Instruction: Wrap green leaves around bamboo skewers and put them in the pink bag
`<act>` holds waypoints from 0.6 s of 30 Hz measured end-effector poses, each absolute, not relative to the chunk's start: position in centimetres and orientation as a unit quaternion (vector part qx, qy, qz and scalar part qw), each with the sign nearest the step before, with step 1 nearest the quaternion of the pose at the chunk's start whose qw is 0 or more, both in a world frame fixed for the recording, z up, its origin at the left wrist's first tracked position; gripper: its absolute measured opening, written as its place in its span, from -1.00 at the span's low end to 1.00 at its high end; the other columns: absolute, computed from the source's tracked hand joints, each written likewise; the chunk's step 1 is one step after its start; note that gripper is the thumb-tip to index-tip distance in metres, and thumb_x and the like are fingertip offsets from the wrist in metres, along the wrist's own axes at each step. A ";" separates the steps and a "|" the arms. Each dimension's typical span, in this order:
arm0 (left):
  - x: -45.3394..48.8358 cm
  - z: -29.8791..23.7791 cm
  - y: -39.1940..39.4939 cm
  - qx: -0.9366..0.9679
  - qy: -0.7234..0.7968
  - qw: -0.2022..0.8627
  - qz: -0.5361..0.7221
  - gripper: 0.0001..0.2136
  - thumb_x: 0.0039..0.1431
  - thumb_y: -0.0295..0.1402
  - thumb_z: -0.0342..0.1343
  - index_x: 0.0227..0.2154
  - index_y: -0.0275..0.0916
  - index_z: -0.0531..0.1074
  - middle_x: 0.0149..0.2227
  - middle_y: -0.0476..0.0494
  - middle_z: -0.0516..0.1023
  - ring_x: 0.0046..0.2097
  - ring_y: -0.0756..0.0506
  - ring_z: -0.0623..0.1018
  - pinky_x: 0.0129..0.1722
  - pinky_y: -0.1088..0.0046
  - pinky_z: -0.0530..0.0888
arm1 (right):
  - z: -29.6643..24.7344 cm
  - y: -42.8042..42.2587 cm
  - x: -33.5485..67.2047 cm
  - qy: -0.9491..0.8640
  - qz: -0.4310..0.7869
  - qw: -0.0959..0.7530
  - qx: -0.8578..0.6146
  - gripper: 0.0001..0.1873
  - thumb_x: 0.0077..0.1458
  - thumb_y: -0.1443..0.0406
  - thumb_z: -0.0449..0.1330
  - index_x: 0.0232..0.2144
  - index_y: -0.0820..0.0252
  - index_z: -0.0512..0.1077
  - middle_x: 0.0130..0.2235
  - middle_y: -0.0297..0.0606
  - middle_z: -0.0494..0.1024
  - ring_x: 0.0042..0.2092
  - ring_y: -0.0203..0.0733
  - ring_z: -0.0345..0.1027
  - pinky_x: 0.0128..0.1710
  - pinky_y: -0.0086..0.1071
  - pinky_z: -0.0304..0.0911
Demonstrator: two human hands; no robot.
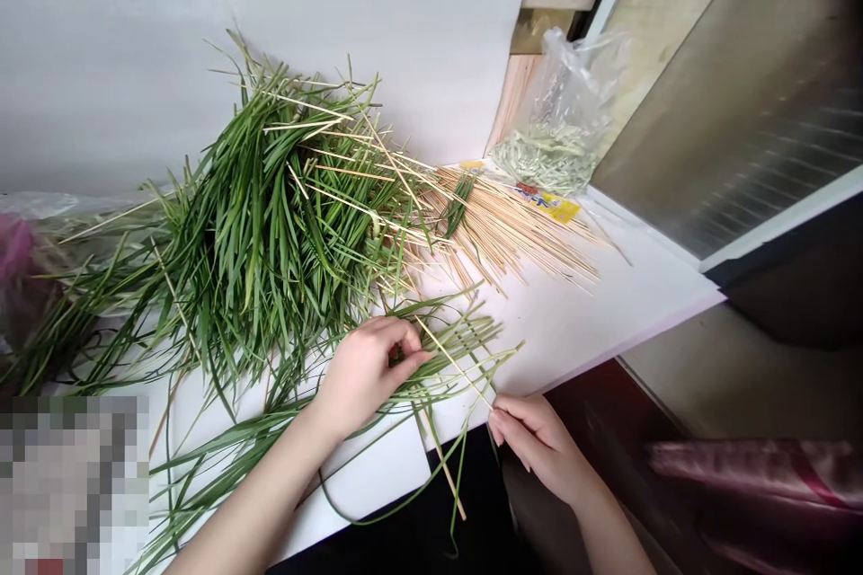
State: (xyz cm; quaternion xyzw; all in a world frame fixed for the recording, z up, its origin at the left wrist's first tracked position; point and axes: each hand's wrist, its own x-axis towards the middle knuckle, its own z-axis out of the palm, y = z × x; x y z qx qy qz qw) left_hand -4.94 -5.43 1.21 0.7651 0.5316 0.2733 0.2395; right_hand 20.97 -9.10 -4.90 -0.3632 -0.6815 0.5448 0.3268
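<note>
My left hand (368,371) is closed in a pinch on a small bunch of green chive leaves (438,350) lying on the white board (593,314). My right hand (536,440) sits at the board's front edge, fingers pinched on the lower end of a thin bamboo skewer (453,362) that runs up and left through the leaves toward my left hand. A big heap of long green chives (270,216) with skewers stuck through it lies behind my left hand.
A fan of loose bamboo skewers (519,238) lies on a yellow packet at the back right. A clear plastic bag of pale trimmings (559,130) leans by the wall. Another skewer (441,458) hangs over the front edge. A pink bag (20,278) sits far left.
</note>
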 end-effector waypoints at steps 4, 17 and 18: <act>-5.4 1.2 -5.3 0.683 0.532 0.360 0.346 -0.83 0.28 -0.26 0.15 -0.37 -0.21 0.37 -0.38 0.00 0.46 -0.37 -0.01 0.41 -0.38 0.48 0.31 | -4.9 -9.2 21.0 -0.679 0.543 0.331 -0.366 -0.53 0.44 0.15 0.03 -0.54 0.16 0.27 -0.69 -0.53 0.09 -0.68 -0.35 -0.06 -0.56 -0.40 -0.10; -5.1 1.3 -5.4 0.486 0.428 0.571 0.505 -0.85 0.34 -0.24 0.09 -0.18 -0.20 0.32 -0.67 0.21 0.15 -0.61 0.09 0.21 -0.54 0.56 0.16 | -5.2 -9.0 21.0 -0.680 0.542 0.324 -0.372 -0.55 0.43 0.19 0.03 -0.54 0.16 0.28 -0.69 -0.53 0.10 -0.67 -0.35 -0.05 -0.53 -0.40 -0.05; -5.1 1.3 -5.4 0.485 0.434 0.574 0.498 -0.83 0.35 -0.22 0.10 -0.23 -0.20 0.31 -0.69 0.23 0.14 -0.63 0.10 0.18 -0.56 0.57 0.12 | -5.2 -9.0 21.0 -0.681 0.542 0.323 -0.372 -0.55 0.43 0.19 0.03 -0.54 0.16 0.28 -0.69 -0.54 0.10 -0.67 -0.35 -0.05 -0.54 -0.40 -0.05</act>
